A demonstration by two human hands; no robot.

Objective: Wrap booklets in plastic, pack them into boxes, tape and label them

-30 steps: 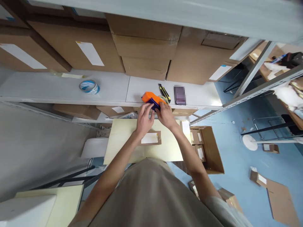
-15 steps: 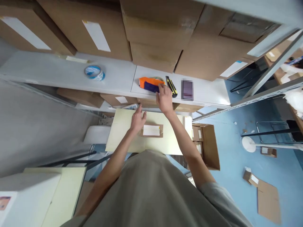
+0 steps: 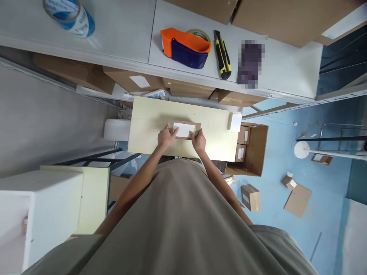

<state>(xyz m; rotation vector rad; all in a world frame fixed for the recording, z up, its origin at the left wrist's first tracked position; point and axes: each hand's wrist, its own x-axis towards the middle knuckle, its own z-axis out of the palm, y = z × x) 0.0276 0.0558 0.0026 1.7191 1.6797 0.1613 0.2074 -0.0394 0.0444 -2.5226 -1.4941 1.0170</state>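
A small brown cardboard box [image 3: 185,136] with a white label on top is at the middle of the pale yellow table [image 3: 149,114]. My left hand [image 3: 167,136] grips its left end, thumb on the label. At the right end, my right hand [image 3: 198,141] holds the box with its thumb on top. On the shelf beyond lie an orange and dark blue tape dispenser [image 3: 186,47], a roll of tape partly behind it, and a yellow and black cutter [image 3: 222,55].
A blue and white tape roll [image 3: 78,23] sits on the grey shelf [image 3: 120,30]. At the table's right end stands a white box [image 3: 235,122]. Beside the table, an open carton [image 3: 258,149] holds small boxes. More boxes lie on the blue floor [image 3: 275,198].
My right hand has let go of the tape dispenser on the shelf and come down to the box. My left hand has closed on the box. The view has tilted downward.
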